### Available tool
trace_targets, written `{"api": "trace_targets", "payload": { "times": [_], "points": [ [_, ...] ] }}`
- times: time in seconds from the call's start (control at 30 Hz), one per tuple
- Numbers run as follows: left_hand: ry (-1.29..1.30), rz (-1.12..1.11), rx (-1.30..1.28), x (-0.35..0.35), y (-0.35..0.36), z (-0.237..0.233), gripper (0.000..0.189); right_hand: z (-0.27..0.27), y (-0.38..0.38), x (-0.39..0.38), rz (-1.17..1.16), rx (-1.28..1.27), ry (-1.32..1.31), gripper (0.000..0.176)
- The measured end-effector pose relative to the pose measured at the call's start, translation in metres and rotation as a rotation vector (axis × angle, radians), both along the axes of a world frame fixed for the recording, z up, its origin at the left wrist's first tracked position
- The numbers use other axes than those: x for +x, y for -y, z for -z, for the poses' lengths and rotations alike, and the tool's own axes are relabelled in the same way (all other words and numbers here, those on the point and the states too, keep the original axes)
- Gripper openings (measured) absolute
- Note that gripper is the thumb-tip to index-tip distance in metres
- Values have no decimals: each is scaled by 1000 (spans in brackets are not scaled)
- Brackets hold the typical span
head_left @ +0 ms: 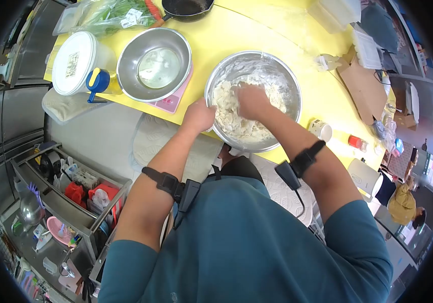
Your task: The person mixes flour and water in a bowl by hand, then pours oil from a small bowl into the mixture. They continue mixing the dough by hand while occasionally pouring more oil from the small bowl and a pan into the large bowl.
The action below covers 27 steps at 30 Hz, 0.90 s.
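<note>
A large steel mixing bowl (293,116) sits near the front edge of the yellow table. Inside it lies pale, crumbly dough (249,132), with loose white flour up the far wall. My left hand (199,117) is closed on the bowl's left rim, thumb side toward the dough. My right hand (252,101) is down in the bowl, its fingers curled into the dough; the fingertips are hidden. To the left, a second steel bowl (126,76) holds a little clear liquid and rests on a pink kitchen scale (168,103).
Left on the table (204,38) stand a white lidded tub (70,63), a blue-capped bottle (98,83), bagged greens (120,12) and a frying pan (188,7). At right are a paper cup (320,130), a red-labelled jar (357,143) and cardboard (360,88). Another person (403,204) is far right.
</note>
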<state>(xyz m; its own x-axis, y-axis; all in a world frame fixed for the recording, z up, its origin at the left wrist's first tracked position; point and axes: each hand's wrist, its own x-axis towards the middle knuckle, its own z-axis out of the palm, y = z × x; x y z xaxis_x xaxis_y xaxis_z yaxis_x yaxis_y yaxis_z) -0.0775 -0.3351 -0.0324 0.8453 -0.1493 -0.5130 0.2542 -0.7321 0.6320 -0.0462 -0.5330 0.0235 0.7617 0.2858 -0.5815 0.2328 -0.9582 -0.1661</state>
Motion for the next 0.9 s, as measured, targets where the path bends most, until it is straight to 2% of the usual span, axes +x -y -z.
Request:
{"api": "trace_targets", "payload": {
  "times": [0.13, 0.27, 0.37, 0.47, 0.57, 0.7, 0.77, 0.87, 0.9],
  "points": [
    [-40, -11, -37, 2, -1, 4, 38, -39, 12, -40, -48, 17, 12, 61],
    [-37, 30, -36, 3, -1, -4, 37, -46, 23, -57, -121, 4, -100, 58],
    [-9, 21, -43, 1, -3, 5, 36, -21, 29, -71, -204, 40, -19, 48],
    [-31, 28, -46, 1, -3, 1, 36, -15, 24, -66, -278, 31, -106, 35],
    [-55, 18, -44, 3, -4, -11, 36, 18, 24, -67, -244, 96, 18, 25],
    [-98, 31, -41, 3, -4, 6, 35, 31, 18, -60, -186, 120, 41, 23],
    [-114, 17, -51, 6, -5, -5, 39, 48, 17, -50, -153, 100, 53, 22],
    [-89, -4, -98, 0, -4, 5, 37, 52, 17, -18, -153, 47, -112, 31],
    [-60, -19, -111, 3, -5, 11, 35, 49, 22, -11, -115, 99, -166, 36]
  ]
}}
